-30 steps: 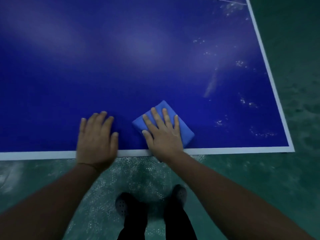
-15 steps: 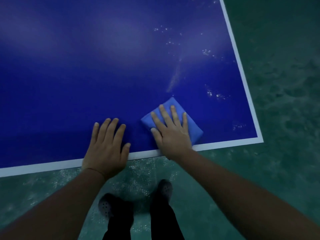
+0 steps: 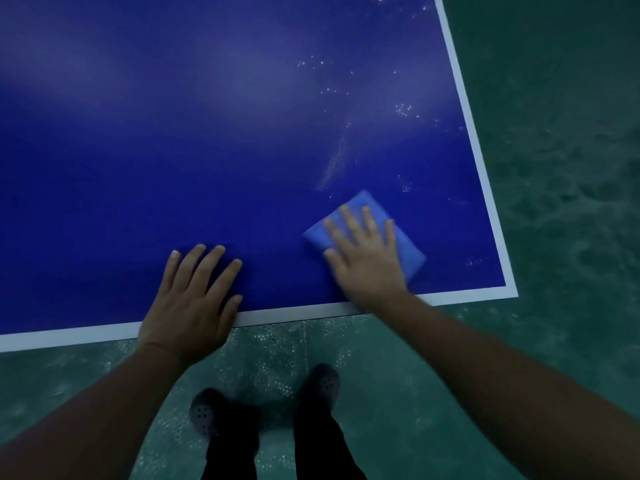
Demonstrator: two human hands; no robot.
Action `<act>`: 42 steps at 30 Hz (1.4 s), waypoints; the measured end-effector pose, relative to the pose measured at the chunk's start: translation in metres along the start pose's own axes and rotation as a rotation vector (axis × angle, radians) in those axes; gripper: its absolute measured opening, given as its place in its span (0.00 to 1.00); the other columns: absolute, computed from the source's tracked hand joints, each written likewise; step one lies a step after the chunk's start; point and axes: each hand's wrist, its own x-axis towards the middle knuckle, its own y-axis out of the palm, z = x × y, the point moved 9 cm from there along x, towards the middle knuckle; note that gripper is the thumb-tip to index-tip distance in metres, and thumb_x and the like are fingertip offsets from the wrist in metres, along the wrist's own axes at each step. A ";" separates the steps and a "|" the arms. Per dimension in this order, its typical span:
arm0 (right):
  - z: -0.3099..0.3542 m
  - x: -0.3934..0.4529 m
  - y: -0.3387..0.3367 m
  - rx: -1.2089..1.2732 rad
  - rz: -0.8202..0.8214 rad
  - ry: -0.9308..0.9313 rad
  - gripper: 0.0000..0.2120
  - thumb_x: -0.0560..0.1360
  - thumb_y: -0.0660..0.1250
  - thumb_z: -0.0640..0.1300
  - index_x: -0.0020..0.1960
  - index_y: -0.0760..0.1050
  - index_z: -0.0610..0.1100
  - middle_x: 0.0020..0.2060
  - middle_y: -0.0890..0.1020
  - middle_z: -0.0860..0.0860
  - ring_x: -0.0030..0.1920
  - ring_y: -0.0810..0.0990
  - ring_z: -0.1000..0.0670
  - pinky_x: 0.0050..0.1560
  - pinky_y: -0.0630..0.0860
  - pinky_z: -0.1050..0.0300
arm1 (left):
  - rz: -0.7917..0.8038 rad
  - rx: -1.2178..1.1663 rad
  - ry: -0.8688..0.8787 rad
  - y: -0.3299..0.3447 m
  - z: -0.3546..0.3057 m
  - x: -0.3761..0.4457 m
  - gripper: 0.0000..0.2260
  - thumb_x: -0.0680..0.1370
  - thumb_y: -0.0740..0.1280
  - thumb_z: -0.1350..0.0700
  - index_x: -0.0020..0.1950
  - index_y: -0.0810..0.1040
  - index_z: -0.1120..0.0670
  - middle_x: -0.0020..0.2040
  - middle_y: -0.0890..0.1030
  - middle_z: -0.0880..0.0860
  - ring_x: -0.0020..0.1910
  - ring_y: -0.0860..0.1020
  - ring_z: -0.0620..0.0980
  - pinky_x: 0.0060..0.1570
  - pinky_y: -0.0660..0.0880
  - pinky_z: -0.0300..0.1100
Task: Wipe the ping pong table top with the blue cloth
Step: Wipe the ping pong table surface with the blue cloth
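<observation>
Right hand (image 3: 363, 261) is flat on the blue cloth (image 3: 367, 230), fingers straight and slightly spread, palm pressing down, nothing gripped or pinched. The cloth is folded into a thick rectangle, turned at an angle, lying on the ping pong table top (image 3: 173, 150) near its right near corner. Its far corner pokes out beyond the fingertips, and a strip of it shows to the right of the hand. The hand is a little blurred, so the exact lie of the thumb is hard to read, though it sits at the cloth's left edge.

Over to the left hand (image 3: 194, 299): open too, 4 fingers straight and fanned on the bare blue surface, thumb lying along the white border line (image 3: 69, 336) at the near edge. It holds nothing; the heel of the palm hangs just over the edge. The 2 hands are apart, with bare table between them.

Far of the cloth, a pale streak (image 3: 334, 164) runs up the surface, with scattered white specks (image 3: 403, 109) around it toward the right edge. A soft glare sits across the far part of the table.

Below the near edge, the green floor (image 3: 554, 168), and 2 dark shoes (image 3: 204, 414) with small holes, under dark trouser legs.
</observation>
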 end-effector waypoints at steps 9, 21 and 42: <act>-0.003 -0.041 0.007 -0.026 0.057 -0.118 0.26 0.84 0.44 0.60 0.79 0.60 0.55 0.80 0.59 0.50 0.80 0.54 0.40 0.76 0.49 0.33 | -0.047 -0.111 -0.126 -0.009 -0.012 0.001 0.26 0.79 0.55 0.46 0.68 0.76 0.61 0.71 0.72 0.62 0.73 0.65 0.65 0.75 0.50 0.64; -0.029 0.011 -0.003 -0.017 0.031 -0.298 0.26 0.83 0.47 0.61 0.79 0.58 0.56 0.80 0.58 0.51 0.80 0.53 0.42 0.76 0.47 0.34 | 0.013 -0.077 0.074 0.013 -0.108 0.048 0.24 0.81 0.53 0.46 0.69 0.76 0.57 0.72 0.71 0.61 0.72 0.65 0.65 0.74 0.54 0.65; -0.223 0.027 -0.025 0.036 -0.058 0.279 0.28 0.83 0.45 0.60 0.81 0.53 0.54 0.81 0.52 0.51 0.81 0.47 0.43 0.77 0.46 0.35 | 0.069 -0.066 0.053 0.013 -0.111 0.053 0.29 0.83 0.47 0.43 0.69 0.76 0.59 0.71 0.71 0.63 0.72 0.64 0.68 0.73 0.55 0.65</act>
